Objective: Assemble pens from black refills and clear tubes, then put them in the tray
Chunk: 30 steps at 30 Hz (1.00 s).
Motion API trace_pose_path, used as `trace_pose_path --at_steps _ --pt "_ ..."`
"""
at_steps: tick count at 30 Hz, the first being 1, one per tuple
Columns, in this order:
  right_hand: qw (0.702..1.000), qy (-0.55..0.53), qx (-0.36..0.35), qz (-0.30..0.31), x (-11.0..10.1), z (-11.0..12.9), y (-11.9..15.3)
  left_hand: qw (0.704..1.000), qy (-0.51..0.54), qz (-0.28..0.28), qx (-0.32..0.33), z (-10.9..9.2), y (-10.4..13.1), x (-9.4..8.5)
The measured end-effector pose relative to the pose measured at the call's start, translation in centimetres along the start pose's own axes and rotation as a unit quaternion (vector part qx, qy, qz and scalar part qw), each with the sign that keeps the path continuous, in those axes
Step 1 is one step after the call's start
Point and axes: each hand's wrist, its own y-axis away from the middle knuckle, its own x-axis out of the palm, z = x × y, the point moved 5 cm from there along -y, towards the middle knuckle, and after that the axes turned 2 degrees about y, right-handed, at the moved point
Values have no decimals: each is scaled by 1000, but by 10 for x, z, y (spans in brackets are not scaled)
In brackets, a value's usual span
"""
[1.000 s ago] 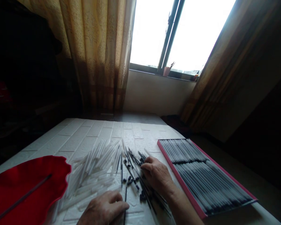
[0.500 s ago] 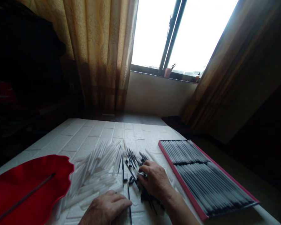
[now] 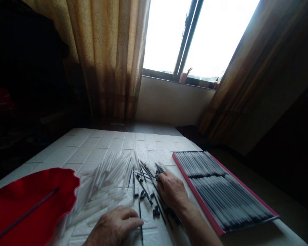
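My left hand lies on the table with its fingers stretched out. Its thumb tip touches or nearly touches a single thin black rod, which looks like a pen refill. My right hand has its fingers closed at the far end of a loose pile of similar thin black rods. A few rods jut left from its fingertips, which are partly hidden. Small black caps are scattered left of this hand. Beyond my left hand is a heap of clear plastic tubes.
On the left stands a red scalloped tray with one long thin stick in it. A pink-edged box of clear tubes with dark ends, in two rows, lies on the right. The table has a white brick-pattern cover.
My right hand has moved slightly away from me and closed around rods, shifting some so they point left. More black caps now show beside it. My left hand has barely moved.
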Motion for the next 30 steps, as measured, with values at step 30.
trace_pose_path --at_steps 30 --pt "827 -513 91 -212 -18 -47 -7 998 25 32 -54 -8 -5 -17"
